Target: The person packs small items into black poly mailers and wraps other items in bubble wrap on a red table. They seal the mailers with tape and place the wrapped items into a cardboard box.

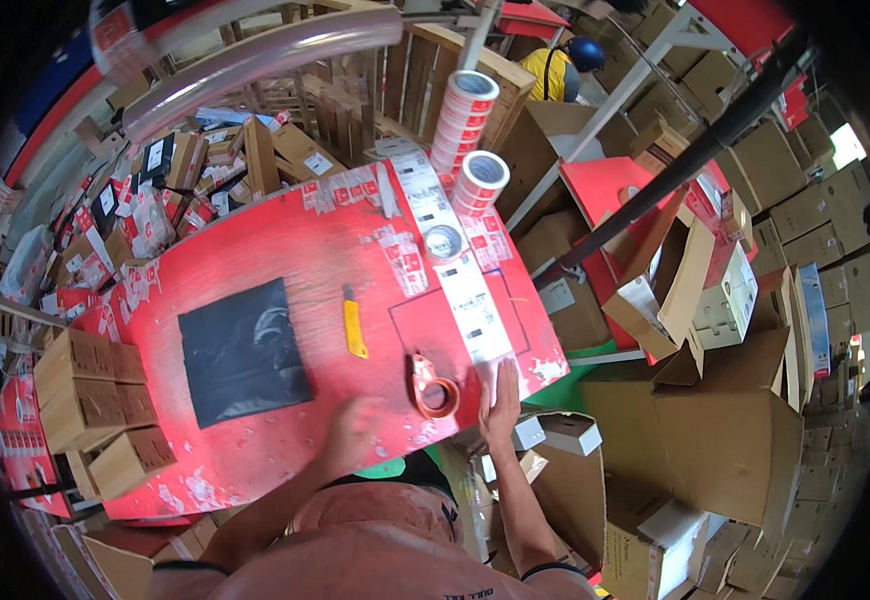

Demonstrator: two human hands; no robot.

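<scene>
A long strip of white printed shipping labels (472, 304) runs down the right side of the red tabletop. My right hand (502, 401) is at its near end, the strip lying between thumb and fingers. My left hand (360, 424) is blurred above the table's front part, with no object visible in it. Between the two hands lies a red tape dispenser (435, 390). Farther back is a yellow utility knife (354, 322). A black plastic mailer bag (246, 352) lies flat on the left. One roll of clear tape (444, 244) sits on the label strip.
Stacked rolls of printed tape (465, 120) stand at the back right beside another stack (480, 184). Small brown cartons (93, 375) occupy the left edge. Packed parcels (202, 165) are heaped beyond the table. Open cardboard boxes (720, 427) crowd the right. A person in yellow (547, 75) is behind.
</scene>
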